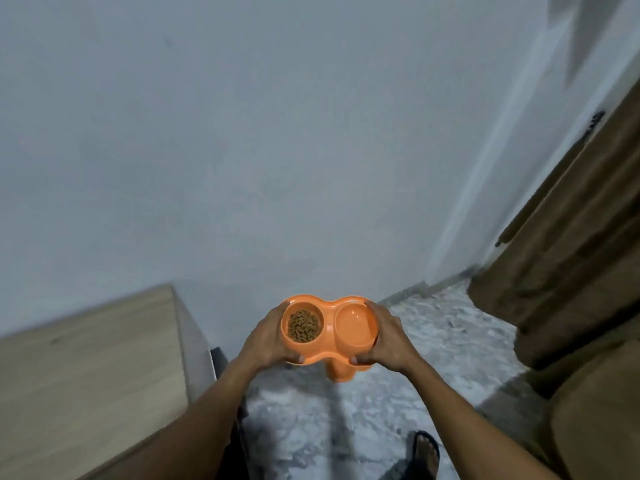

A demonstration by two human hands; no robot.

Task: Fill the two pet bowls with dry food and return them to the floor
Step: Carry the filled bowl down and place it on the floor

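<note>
An orange double pet bowl [329, 327] hangs in the air above the floor, held level between both hands. Its left cup holds brown dry food [304, 325]; the right cup [356, 323] shows only a glossy orange bottom. My left hand [266, 336] grips the left end, thumb on the front rim. Around the right end wraps my right hand [388, 337], thumb also on the front rim. An orange base sticks out below the bowl.
A light wooden cabinet top [86, 375] lies at the lower left. The grey speckled floor [398, 375] stretches ahead to a pale wall [242, 150]. Brown curtains [571, 254] hang at the right. My sandalled foot [426, 452] stands at the bottom.
</note>
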